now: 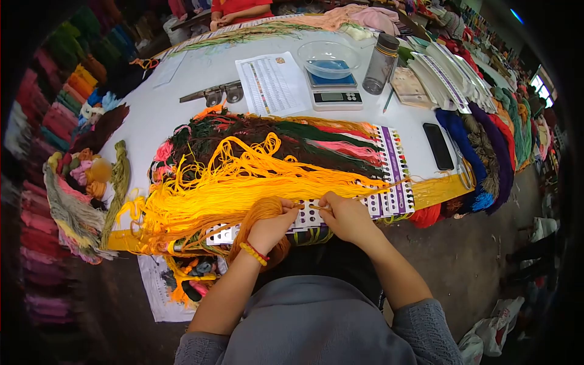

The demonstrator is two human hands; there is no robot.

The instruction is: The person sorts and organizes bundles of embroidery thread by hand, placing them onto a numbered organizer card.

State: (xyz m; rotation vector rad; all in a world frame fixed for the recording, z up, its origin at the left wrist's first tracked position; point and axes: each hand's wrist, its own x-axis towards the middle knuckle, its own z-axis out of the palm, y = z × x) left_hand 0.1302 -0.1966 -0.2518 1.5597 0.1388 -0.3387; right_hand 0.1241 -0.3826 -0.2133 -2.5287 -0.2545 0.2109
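Note:
My left hand [272,232], with a yellow beaded bracelet at its wrist, is closed on a golden-brown thread skein [260,212] that hangs over the table's front edge. My right hand [348,218] pinches a short stretch of the same golden-brown thread, just right of the left fingers. Beneath both hands lie white thread cards [394,204] with rows of punched holes and a purple band. Long bright yellow threads [261,190] spread across the cards behind my hands. Further back are dark brown, green and pink threads [350,149], their right ends at the holes.
A digital scale [336,99] carries a clear bowl [328,59]. Nearby are a printed sheet [272,83], a dark bottle [381,64], a phone [438,146] and scissors [466,175]. Coloured skeins [480,152] hang at the right edge. Across the table sits a person in red [243,8].

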